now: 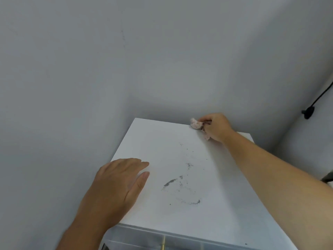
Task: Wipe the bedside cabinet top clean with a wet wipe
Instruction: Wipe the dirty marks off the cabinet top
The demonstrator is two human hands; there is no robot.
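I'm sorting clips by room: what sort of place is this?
Probably a bedroom corner: a white cabinet stands against plain walls, with a cord hanging at right. The right hand holds a wipe.

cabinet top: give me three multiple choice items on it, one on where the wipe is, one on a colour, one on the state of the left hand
1. Where is the wet wipe on the cabinet top?
A. near front edge
B. far right corner, by the wall
C. middle, on the dirt

2. What colour is the cabinet top?
A. white
B. black
C. brown wood

3. What is the left hand doing?
A. clutching a wipe
B. lying flat and open on the top
C. pulling a drawer

Answers: 1 B, the right hand has it bunched in its grip at the back edge, away from the grey dirt marks. 2 A, the surface is plain white. 3 B, fingers stretched out, nothing held.
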